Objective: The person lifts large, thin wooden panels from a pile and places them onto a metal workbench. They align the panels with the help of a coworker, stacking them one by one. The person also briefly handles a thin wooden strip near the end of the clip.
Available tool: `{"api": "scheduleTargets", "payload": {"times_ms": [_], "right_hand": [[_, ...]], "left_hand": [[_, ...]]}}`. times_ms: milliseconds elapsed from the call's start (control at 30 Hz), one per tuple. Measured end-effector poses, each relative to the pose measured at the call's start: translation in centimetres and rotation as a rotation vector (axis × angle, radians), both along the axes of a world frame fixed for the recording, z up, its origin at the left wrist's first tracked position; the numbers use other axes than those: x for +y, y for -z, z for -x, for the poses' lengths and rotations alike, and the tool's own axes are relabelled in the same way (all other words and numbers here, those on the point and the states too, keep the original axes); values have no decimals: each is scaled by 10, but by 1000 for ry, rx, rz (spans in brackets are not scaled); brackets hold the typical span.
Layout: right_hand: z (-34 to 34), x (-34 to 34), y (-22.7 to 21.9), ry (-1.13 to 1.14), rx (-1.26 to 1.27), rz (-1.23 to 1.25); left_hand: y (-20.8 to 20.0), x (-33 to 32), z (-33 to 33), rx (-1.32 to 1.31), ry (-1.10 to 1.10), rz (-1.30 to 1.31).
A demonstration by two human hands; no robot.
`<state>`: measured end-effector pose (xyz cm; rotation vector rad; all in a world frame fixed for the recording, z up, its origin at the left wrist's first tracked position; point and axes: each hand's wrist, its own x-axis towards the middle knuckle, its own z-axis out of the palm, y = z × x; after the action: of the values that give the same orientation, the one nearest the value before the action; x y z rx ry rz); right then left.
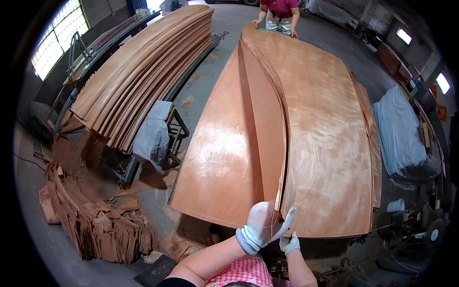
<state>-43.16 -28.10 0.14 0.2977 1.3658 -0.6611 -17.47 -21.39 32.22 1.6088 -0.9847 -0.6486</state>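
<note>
A large wood veneer sheet (pixel 330 143) lies over the right side of the work surface. Its left edge is lifted in a long curve, with several layers showing there. My left hand (pixel 264 221), in a white glove, is closed on the near corner of this raised edge. Just to its right, my right hand (pixel 289 243), also gloved, grips the near edge of the veneer, thumb on top and fingers hidden below. Under the lifted edge a smooth reddish-brown sheet (pixel 215 158) lies flat. At the far end, a co-worker (pixel 279 12) in a magenta top holds the veneer with both hands.
At left, a tall stack of curved veneer sheets (pixel 148 71) rests on a metal rack. Beside it stands a stool (pixel 177 131) with a plastic-covered load. Torn veneer scraps (pixel 105 229) are heaped at lower left. A plastic-wrapped stack (pixel 399 129) and a bucket (pixel 396 205) stand at right.
</note>
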Motion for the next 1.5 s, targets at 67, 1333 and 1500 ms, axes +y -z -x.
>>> {"api": "scheduleTargets", "payload": {"times_ms": [67,1333,1500], "right_hand": [[1,-1,2,49,-8,-18],[0,2,6,-74,71,25],[13,24,-15,-520,149,85]], "left_hand": [[-1,0,-3,-80,9,8],[-8,6,5,-150,-10,94],[-22,17,-4,-198,-14,211]]}}
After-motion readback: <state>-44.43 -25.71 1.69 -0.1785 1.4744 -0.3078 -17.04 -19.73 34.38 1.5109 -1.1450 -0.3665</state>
